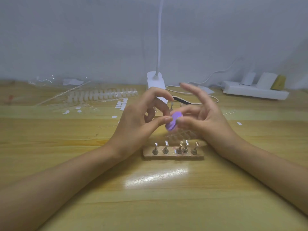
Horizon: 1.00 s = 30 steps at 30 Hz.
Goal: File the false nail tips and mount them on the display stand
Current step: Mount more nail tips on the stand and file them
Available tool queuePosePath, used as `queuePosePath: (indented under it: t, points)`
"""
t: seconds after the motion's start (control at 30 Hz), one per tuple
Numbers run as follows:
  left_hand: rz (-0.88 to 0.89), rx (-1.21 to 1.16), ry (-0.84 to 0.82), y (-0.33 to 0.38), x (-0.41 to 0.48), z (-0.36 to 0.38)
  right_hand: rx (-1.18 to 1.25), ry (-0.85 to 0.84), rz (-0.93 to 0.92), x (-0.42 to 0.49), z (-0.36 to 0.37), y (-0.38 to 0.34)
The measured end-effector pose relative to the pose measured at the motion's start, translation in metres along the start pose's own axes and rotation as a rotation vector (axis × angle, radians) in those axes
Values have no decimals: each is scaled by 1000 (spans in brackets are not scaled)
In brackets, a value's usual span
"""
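Observation:
Both my hands hold a small round purple piece (pixel 173 121) above the table's middle. My left hand (pixel 143 117) pinches its left edge between thumb and fingers. My right hand (pixel 198 114) grips its right side with thumb and lower fingers, the upper fingers spread and blurred. Just below, the wooden display stand (pixel 173 155) carries several upright metal holders. A strip of clear false nail tips (pixel 183 135) lies behind the stand, partly hidden by my right hand. A dark nail file (pixel 182 100) lies behind my hands.
More strips of nail tips (pixel 103 95) and loose white stickers (pixel 121 104) lie at the back left with clear packaging (pixel 50 80). A white clip lamp (pixel 156 80) stands at the back centre; its cable loops right. A white power strip (pixel 255 92) sits at the back right.

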<state>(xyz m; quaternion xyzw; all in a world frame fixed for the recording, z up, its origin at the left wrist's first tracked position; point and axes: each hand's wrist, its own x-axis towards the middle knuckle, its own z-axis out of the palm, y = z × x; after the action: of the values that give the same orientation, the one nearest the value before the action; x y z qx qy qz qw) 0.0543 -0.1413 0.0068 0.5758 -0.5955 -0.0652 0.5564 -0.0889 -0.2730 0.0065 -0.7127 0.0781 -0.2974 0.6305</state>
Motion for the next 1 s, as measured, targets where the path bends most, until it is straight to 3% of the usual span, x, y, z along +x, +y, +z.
queuePosePath:
  t: [0.07, 0.2, 0.3, 0.43, 0.57, 0.67, 0.8, 0.9, 1.0]
  points:
    - [14, 3, -37, 1, 0, 1, -10, 107, -6, 1, -5, 0]
    - [23, 44, -9, 1, -1, 0, -57, -106, 56, -1, -1, -1]
    - [35, 37, -42, 3, -1, 1, -25, 71, 9, 1, -4, -1]
    - [33, 44, -12, 1, -1, 0, -47, -67, 39, -1, 0, -2]
    - [43, 42, -27, 2, -1, 0, -44, 90, 24, 1, -5, -3]
    - [49, 74, -26, 1, -2, 0, -59, -53, 63, -1, -1, -4]
    - [60, 74, -64, 2, -2, 1, -12, 125, 45, 1, -4, -4]
    - [46, 74, -37, 2, -1, 0, -29, 24, 74, 0, 0, -4]
    - [73, 92, -88, 3, -2, 1, -11, 138, 45, 2, -4, -3]
